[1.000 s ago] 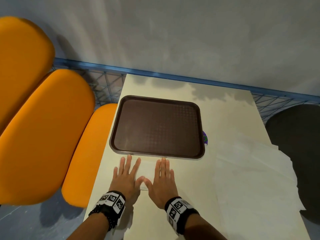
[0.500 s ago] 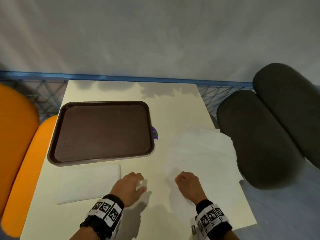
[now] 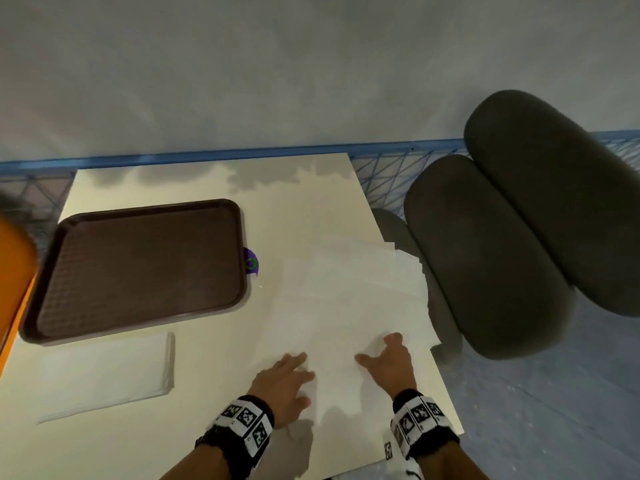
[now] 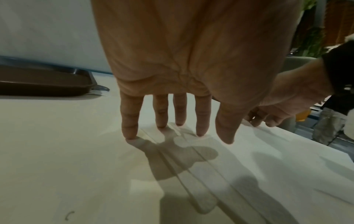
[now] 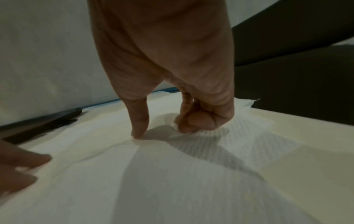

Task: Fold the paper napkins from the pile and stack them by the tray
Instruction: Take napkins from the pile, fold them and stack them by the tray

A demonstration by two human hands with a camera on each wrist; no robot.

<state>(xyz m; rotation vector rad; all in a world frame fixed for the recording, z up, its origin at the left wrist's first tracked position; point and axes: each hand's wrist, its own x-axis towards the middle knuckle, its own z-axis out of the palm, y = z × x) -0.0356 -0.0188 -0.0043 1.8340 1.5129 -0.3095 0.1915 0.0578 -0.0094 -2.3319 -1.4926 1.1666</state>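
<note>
Nearest, the left hand [image 3: 289,386] rests its straight fingers [image 4: 130,121] on the near edge of the napkin pile [image 3: 349,306]. Just beside it, the right hand [image 3: 389,363] pinches the top napkin with curled fingers [image 5: 191,121]. Left, 1 folded stack [image 3: 104,372] lies on the table [image 3: 214,341] beside the tray [image 3: 138,268].

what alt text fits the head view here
Both hands, left and right, rest on a loose napkin pile on a pale table. A folded stack lies beside a brown tray.
</note>
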